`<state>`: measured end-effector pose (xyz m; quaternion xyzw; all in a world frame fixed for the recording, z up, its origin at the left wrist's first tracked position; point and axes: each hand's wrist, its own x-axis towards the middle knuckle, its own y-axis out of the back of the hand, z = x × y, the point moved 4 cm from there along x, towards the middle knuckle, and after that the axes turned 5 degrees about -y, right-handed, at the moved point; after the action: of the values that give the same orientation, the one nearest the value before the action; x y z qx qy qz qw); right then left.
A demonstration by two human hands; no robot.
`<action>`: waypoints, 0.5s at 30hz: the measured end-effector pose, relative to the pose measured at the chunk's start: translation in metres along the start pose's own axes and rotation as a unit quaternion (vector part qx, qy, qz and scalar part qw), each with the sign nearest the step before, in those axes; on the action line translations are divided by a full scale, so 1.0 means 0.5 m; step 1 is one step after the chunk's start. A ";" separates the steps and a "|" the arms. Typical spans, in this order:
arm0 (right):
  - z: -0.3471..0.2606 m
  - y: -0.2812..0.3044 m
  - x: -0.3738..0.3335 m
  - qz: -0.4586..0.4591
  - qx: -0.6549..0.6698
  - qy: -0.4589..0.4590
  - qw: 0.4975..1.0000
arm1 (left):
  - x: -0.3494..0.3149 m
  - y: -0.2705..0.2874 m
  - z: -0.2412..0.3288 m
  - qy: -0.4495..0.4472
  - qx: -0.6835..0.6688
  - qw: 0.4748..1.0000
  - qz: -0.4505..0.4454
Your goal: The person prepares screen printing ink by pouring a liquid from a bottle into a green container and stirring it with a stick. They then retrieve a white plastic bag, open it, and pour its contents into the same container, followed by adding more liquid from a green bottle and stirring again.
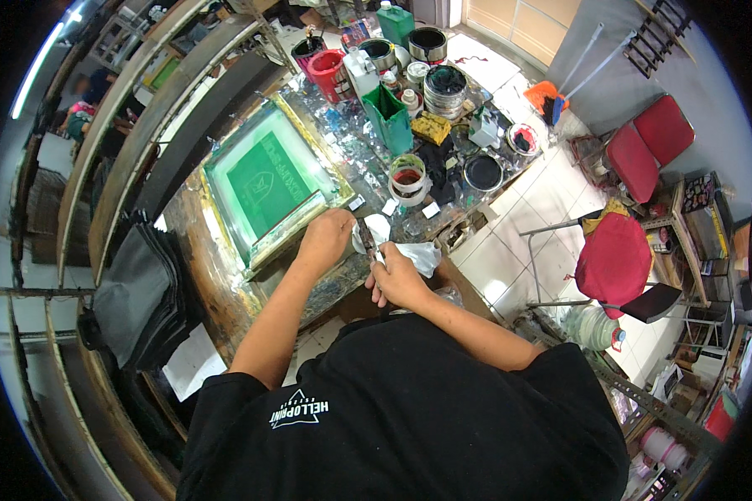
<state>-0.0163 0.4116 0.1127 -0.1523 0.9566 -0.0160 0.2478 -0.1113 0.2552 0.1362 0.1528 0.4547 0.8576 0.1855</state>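
Observation:
Just off the near corner of a screen printing frame [336, 197], my left hand [327, 236] is curled with its fingers pinched. What it grips, if anything, is hidden; a white crumpled piece [378, 226] lies beside its fingertips. My right hand [398, 279] is closed around a narrow, dark-stained tool [366, 237], which points away from me toward the white piece. The tool's exact kind is unclear. Green mesh [263, 179] with a pale emblem and lettering fills the frame. A white plastic bag [422, 257] sits next to my right hand.
On the stained worktable [355, 171] stand a green cut-open container [388, 121], a red bucket [330, 73], a paint can [444, 90] and an ink-smeared tub [409, 179]. Dark sheets [142, 292] hang at left. Red chairs [614, 259] stand at right.

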 end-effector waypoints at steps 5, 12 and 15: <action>-0.003 -0.004 0.000 0.011 -0.027 0.003 1.000 | -0.004 -0.006 0.005 -0.020 0.031 0.999 -0.006; -0.010 -0.015 0.022 0.020 -0.043 0.006 0.999 | -0.008 -0.011 -0.001 -0.036 0.045 0.998 0.000; -0.007 -0.018 0.012 0.013 -0.026 -0.018 0.999 | -0.006 -0.004 0.003 -0.015 0.037 0.999 -0.006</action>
<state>-0.0205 0.4013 0.1139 -0.1470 0.9539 0.0149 0.2612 -0.1076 0.2558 0.1350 0.1695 0.4843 0.8367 0.1915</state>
